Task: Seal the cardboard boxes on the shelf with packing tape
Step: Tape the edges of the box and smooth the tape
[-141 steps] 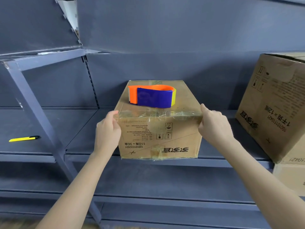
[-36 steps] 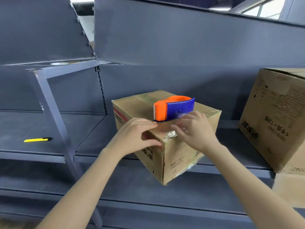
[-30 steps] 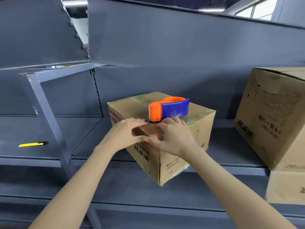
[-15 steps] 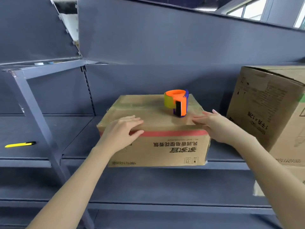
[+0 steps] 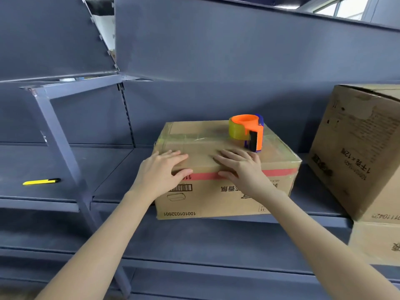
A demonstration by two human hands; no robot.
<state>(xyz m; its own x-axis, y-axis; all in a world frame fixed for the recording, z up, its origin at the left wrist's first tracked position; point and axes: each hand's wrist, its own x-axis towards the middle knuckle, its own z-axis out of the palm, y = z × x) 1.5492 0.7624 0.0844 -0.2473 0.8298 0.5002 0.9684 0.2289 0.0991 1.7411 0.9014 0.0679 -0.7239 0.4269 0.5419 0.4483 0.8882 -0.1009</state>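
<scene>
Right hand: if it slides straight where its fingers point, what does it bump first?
Probably nothing soon. The right hand lies flat on the box, fingers aimed back-left. It would cross bare lid, missing the tape dispenser and left hand, toward the back wall. Depth is unclear.

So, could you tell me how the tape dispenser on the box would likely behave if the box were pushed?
The tape dispenser lies loose on the cardboard box, unheld, so it would probably ride along on a gentle push. The glossy tape beneath may let it slide. Its roll lies flat, so rolling seems unlikely.
</scene>
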